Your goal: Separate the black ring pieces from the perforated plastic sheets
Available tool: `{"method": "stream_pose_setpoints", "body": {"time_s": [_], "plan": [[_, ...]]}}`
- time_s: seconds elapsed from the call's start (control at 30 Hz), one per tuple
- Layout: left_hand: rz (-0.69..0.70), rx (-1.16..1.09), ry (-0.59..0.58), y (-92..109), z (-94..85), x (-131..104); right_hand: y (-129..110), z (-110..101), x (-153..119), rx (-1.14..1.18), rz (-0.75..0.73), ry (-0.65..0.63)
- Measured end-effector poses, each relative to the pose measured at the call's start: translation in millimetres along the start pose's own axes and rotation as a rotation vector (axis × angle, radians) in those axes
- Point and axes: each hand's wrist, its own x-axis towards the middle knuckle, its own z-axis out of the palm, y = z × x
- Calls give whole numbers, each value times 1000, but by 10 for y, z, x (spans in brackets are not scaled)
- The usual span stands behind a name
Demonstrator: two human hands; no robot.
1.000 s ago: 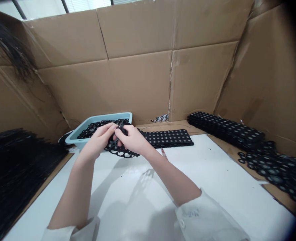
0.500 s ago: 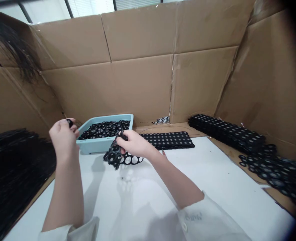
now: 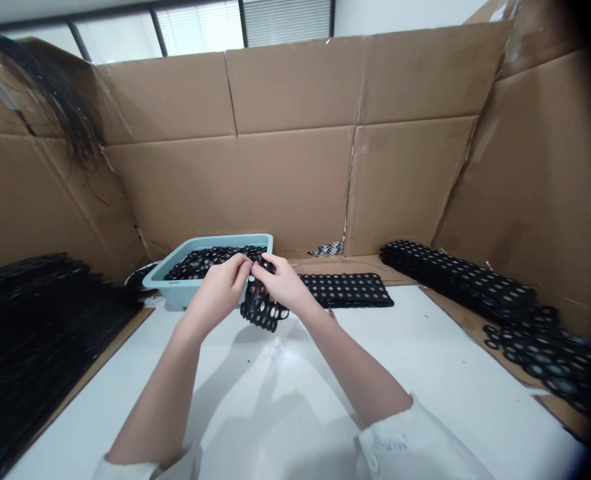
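Observation:
Close in front of the blue bin, my two hands meet with their fingertips almost touching. My right hand (image 3: pixel 286 287) is closed on a black perforated sheet (image 3: pixel 261 313), which hangs crumpled below the fingers and shows rows of round holes. My left hand (image 3: pixel 220 288) is closed in a pinch at the upper part of the same sheet, with its fingertips partly hidden. The light blue bin (image 3: pixel 175 293) just behind holds many small black rings (image 3: pixel 200 260). To the right of my hands, a flat stack of black perforated sheets (image 3: pixel 348 290) lies on the white table (image 3: pixel 295 400).
A long pile of perforated black sheets (image 3: pixel 455 273) runs along the right side, with loose ringed pieces (image 3: pixel 540 353) nearer. A large dark stack (image 3: pixel 40 333) stands at the left. Cardboard walls (image 3: pixel 290 180) enclose the table, and black strands (image 3: pixel 70 100) hang at upper left.
My left hand has come from the left of the bin, where it held a small black piece, across to my right hand. The sheet has shifted slightly right. The view has tilted up a little.

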Motion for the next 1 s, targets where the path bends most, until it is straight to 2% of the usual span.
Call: {"method": "stream_pose_setpoints", "body": {"time_s": [0.1, 0.27, 0.53, 0.77, 1.0], "plan": [[-6, 16, 9, -22, 10, 7, 13, 12, 1, -26, -9, -6], [-44, 46, 97, -22, -8, 20, -4, 46, -27, -39, -34, -66], [-23, -136, -21, -33, -20, 15, -6, 66, -37, -24, -23, -38], [-83, -377, -95, -77, -64, 21, -18, 88, -53, -12, -96, -54], [-63, -269, -69, -100, -42, 29, 13, 87, -40, -43, -128, -37]]}}
